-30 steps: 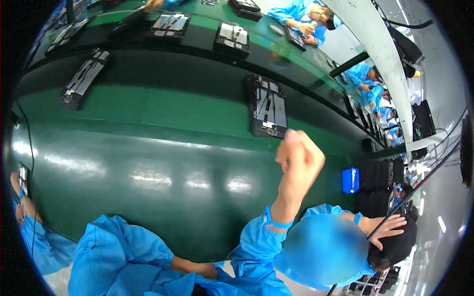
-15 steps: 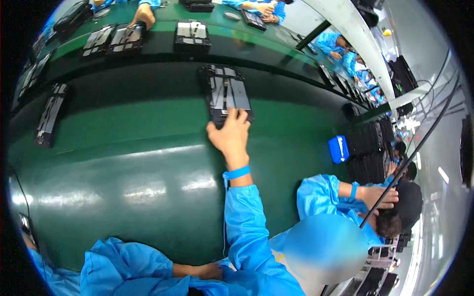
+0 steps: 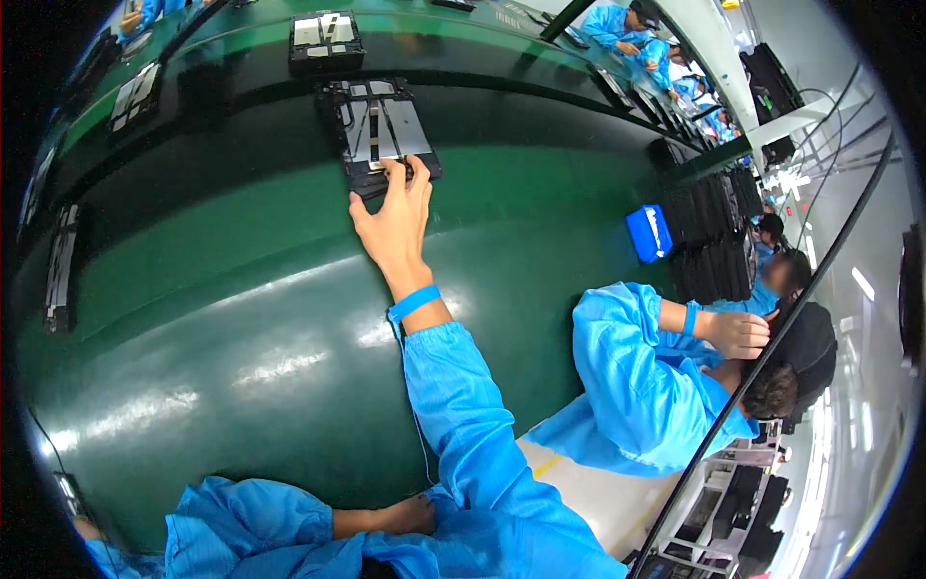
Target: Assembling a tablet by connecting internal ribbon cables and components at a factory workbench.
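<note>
My right hand (image 3: pixel 394 217), with a blue strap round its wrist, reaches out over the green table. Its thumb presses the near-left corner of a black tray (image 3: pixel 357 188) and its fingertips curl over the near edge. Flat grey panels with dark strips (image 3: pixel 410 125) lie in this tray, close to the table's far edge. Low in the view, my left hand (image 3: pixel 413 514) rests close to my body against the blue sleeve. Its fingers are hidden, and no object shows in it.
Another black tray (image 3: pixel 61 270) lies at the left. Beyond the far edge stand more trays (image 3: pixel 326 41). At the right are a blue box (image 3: pixel 649 234), black stacked trays (image 3: pixel 714 241) and a co-worker in a blue coat (image 3: pixel 627 376). A dark cable (image 3: pixel 820 280) crosses there.
The view has shifted, so the table and trays appear further left and higher. My right hand stays on the tray. A co-worker's hand and one tray at the far left are out of sight.
</note>
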The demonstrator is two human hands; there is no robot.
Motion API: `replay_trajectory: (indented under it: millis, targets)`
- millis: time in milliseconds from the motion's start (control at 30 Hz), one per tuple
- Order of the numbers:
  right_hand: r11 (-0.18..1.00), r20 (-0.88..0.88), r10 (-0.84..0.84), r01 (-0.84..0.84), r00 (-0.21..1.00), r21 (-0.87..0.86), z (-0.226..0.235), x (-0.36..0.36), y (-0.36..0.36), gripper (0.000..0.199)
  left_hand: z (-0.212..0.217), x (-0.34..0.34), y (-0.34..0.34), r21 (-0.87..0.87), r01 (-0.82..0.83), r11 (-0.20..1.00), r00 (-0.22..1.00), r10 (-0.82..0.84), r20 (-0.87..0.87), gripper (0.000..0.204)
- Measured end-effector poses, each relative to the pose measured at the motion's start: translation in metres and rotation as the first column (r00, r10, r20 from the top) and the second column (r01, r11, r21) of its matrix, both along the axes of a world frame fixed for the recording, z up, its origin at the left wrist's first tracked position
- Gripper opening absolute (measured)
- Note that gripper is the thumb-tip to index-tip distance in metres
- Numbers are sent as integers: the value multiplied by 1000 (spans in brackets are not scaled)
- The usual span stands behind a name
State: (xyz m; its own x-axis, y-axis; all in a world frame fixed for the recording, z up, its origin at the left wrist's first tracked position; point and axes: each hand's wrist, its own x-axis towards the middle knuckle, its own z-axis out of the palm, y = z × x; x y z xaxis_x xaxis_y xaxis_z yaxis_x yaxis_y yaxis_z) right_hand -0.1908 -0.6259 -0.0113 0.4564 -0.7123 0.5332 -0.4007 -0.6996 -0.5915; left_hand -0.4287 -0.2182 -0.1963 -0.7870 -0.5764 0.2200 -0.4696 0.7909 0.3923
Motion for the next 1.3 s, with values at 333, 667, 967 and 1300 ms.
replay_trajectory:
  millis: [333, 667, 967, 1300]
  targets:
    - [993, 138, 106, -97, 985, -67, -11, -8, -13, 59, -6, -4, -18, -45, -92, 995, 973, 80, -216, 28]
    - [974, 167, 194, -169, 967, -154, -32, -7, -20, 72, -41, -17, -25, -10, -127, 992, 982, 124, -142, 29]
    - [988, 226, 92, -61, 970, -143, -44, -2, -56, 50, -65, -21, -23, 1, -120, 993, 979, 119, -163, 27]
    - [994, 174, 56, -38, 983, -103, -68, 8, -75, 54, -98, -20, -37, 24, -120, 993, 974, 122, -192, 28]
